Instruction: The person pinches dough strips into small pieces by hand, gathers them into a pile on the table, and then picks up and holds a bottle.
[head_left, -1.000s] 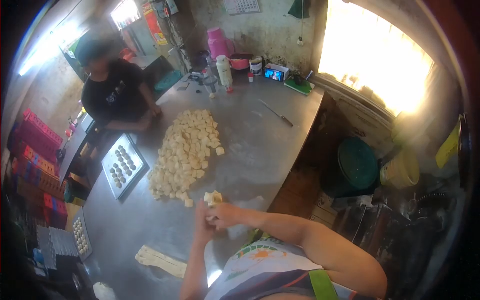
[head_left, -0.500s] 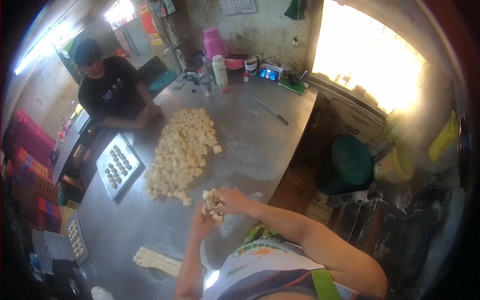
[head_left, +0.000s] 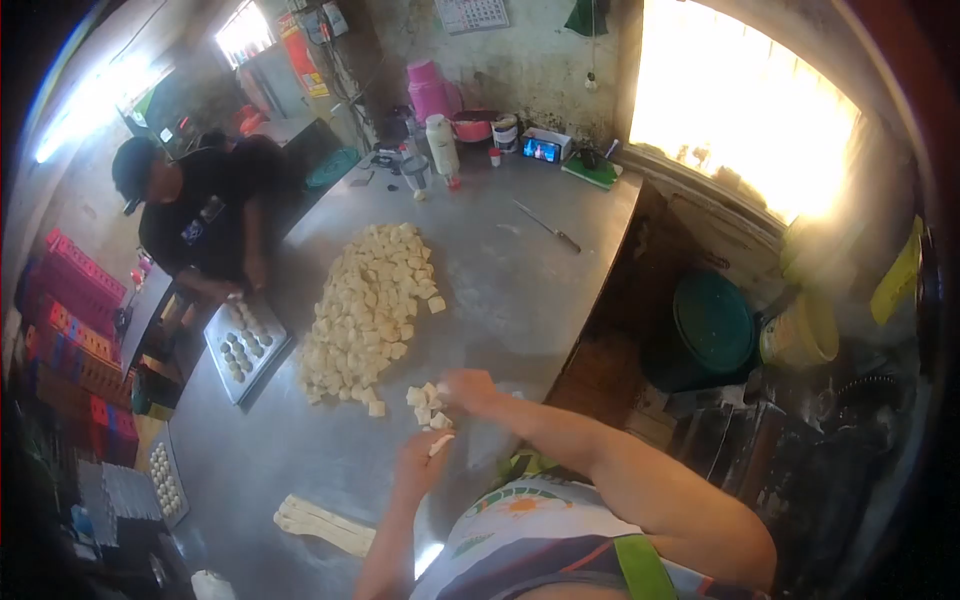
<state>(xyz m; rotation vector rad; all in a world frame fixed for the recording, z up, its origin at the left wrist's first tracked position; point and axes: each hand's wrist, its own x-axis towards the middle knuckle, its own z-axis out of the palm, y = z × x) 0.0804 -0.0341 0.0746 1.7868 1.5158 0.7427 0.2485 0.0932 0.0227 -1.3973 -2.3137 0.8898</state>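
Close to the table's front side, a small cluster of cut dough pieces (head_left: pixel 425 402) lies on the metal table (head_left: pixel 490 300). My left hand (head_left: pixel 421 462) is just below that cluster, closed on a pale dough piece (head_left: pixel 440 445). On the cluster's right side is my right hand (head_left: pixel 468 388), touching or nearly touching the pieces; blur hides how its fingers are set. A large pile of dough pieces (head_left: pixel 365 310) spreads beyond my hands. To the left of my left forearm lies a long flat dough strip (head_left: pixel 325 525).
A co-worker (head_left: pixel 205 220) leans over a tray (head_left: pixel 240 385) of dough balls at left. Another tray (head_left: pixel 172 490) stands near the left edge. A knife (head_left: pixel 548 226) lies toward the back right. Bottles and a phone (head_left: pixel 541 150) line the wall end.
The dough pieces held between my hands now lie on the table, and my hands have moved apart. The co-worker's hands have moved to the tray of balls.
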